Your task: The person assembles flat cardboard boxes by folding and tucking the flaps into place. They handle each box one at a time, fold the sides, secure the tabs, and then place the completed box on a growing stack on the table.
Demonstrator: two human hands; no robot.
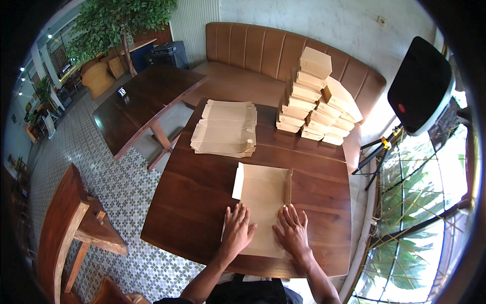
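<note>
On the near edge of the dark wooden surface (202, 202), a flat cardboard sheet (263, 202) lay unfolded, its side flaps raised a little at the far end. The left hand (237, 230) pressed flat on the sheet's near left part, fingers spread and gripping nothing. The right hand (292, 230) lay flat the same way on the near right part, just beside the first, also gripping nothing. The sheet looked light, thin and fairly stiff, likely to bend only along its creases and to slide easily on the polished wood; I judged it best held by the edges or flaps, with a palm keeping the middle down. Farther back and to the left sat a stack of flat sheets (225, 129) of the same pale brown card. To the right of it rose a pile of folded boxes (316, 99), square-cornered and loosely heaped against the ribbed brown leather bench (253, 48).
</note>
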